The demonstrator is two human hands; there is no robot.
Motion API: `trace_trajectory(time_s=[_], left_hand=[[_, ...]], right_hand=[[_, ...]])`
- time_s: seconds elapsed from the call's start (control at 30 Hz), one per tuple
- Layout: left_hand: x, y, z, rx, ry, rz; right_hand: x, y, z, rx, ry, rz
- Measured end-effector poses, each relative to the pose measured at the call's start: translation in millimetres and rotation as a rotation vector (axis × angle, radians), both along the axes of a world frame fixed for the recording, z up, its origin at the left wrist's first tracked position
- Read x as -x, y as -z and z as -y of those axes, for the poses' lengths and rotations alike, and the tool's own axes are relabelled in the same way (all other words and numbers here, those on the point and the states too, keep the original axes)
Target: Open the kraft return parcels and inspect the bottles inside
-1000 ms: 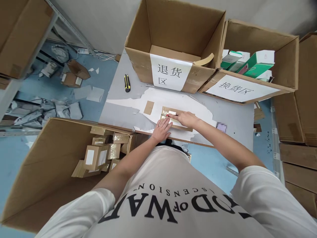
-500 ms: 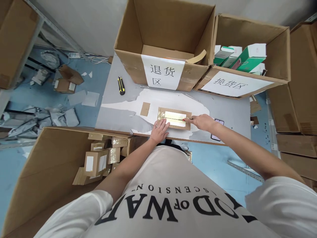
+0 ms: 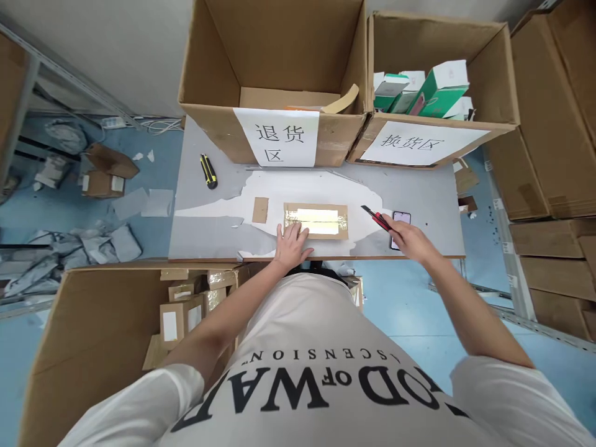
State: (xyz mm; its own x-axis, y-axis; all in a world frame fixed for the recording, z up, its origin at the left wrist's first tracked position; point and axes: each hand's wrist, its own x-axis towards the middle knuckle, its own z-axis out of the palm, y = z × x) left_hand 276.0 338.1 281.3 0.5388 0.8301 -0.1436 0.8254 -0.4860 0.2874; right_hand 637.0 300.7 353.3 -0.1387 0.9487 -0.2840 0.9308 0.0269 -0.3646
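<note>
A small brown cardboard box (image 3: 342, 231) lies flat on the worktable, with clear tape and a white label on its top. My left hand (image 3: 291, 244) rests on the box's near left corner, fingers spread. My right hand (image 3: 412, 241) grips a red and black utility knife (image 3: 379, 219), its blade pointing left and away from the box. Just beyond that hand, a phone (image 3: 401, 217) lies partly covered on the table. A small piece of cardboard (image 3: 260, 210) sits to the left of the box.
Two large cartons with handwritten signs, the left one (image 3: 209, 124) and the right one (image 3: 498, 133), stand at the back. Green-and-white boxes (image 3: 440, 87) fill part of the right one. A yellow-black utility knife (image 3: 208, 171) lies left. A big carton (image 3: 93, 329) at lower left holds several parcels.
My right hand has pulled the red knife off the box and moved right, near the phone. The left hand stays on the box. The whole view has shifted slightly.
</note>
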Motion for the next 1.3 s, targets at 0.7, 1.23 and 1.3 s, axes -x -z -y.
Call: trace_trajectory(time_s=[0.7,1.23,1.3], left_hand=[[-19.6,0.2,-61.3,-0.004,0.055,0.001],[-18.9,4.8,-60.6,-0.009,0.025,0.023],[-18.4,5.5,-60.8,-0.001,0.027,0.019]], right_hand=[[51.1,73.6,24.0,0.207,0.534,-0.846],[30.2,48.8,51.5,0.498,0.349,-0.723],[29.1,47.4,55.4,0.503,0.365,-0.725]])
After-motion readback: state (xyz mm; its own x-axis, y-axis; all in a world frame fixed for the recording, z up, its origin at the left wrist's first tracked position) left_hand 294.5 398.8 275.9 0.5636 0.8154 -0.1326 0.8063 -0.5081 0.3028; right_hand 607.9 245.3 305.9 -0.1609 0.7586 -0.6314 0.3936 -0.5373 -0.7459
